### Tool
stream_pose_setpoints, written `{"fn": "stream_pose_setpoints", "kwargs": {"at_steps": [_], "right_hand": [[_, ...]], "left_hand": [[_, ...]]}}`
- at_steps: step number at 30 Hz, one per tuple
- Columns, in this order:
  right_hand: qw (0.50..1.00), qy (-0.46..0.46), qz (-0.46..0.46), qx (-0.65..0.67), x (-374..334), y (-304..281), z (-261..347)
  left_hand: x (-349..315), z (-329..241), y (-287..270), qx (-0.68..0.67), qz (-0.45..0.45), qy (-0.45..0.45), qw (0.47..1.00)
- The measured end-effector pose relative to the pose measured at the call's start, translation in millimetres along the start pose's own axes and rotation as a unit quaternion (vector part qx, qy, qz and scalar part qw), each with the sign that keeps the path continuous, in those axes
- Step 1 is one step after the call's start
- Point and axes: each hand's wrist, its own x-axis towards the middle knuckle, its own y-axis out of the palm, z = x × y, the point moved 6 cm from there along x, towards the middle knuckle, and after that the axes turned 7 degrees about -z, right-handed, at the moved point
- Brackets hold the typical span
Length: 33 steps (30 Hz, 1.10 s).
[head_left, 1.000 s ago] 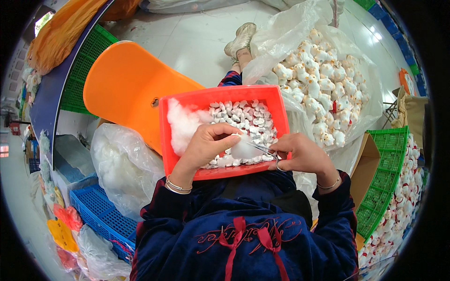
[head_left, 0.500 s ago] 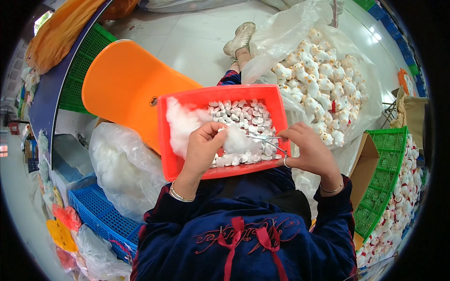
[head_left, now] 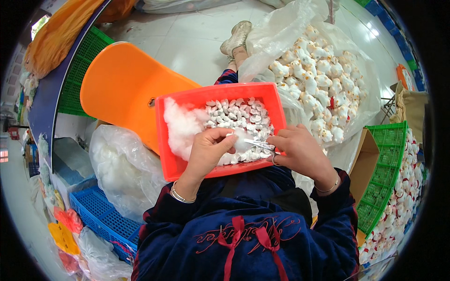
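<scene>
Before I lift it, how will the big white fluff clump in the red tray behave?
The white fluff clump looks loose and uneven-edged, so it will probably squash and flop. Its airy texture suggests it is light for its size. Its right edge meets small white pieces, so some might cling.

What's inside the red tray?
In the red tray, white stuffing lies left, small whitish pieces to its right. What lies beneath the stuffing and the left hand can't be seen.
</scene>
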Motion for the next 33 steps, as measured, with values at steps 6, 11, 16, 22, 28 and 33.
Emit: {"fn": "stream_pose_setpoints", "kwargs": {"at_steps": [6, 11, 16, 22, 28, 33], "right_hand": [[0.999, -0.021, -0.029, 0.012, 3, 3, -5], [0.989, -0.058, -0.135, -0.001, -1, -20, 7], [0.998, -0.007, -0.04, -0.045, 3, -7, 3], [0.999, 0.002, 0.028, 0.033, 10, 7, 4], [0.994, 0.01, 0.021, 0.108, 8, 14, -5], [0.986, 0.016, -0.091, 0.138, 2, -15, -11]], "left_hand": [[6, -2, -7, 0.008, -0.015, -0.005, 1.0], [9, 6, -19, -0.06, -0.067, -0.032, 0.995], [5, 3, -16, -0.057, -0.066, -0.026, 0.996], [1, 11, -4, -0.07, -0.035, -0.013, 0.997], [3, 17, -10, -0.151, -0.038, 0.003, 0.988], [1, 2, -18, -0.049, -0.088, 0.046, 0.994]]}}
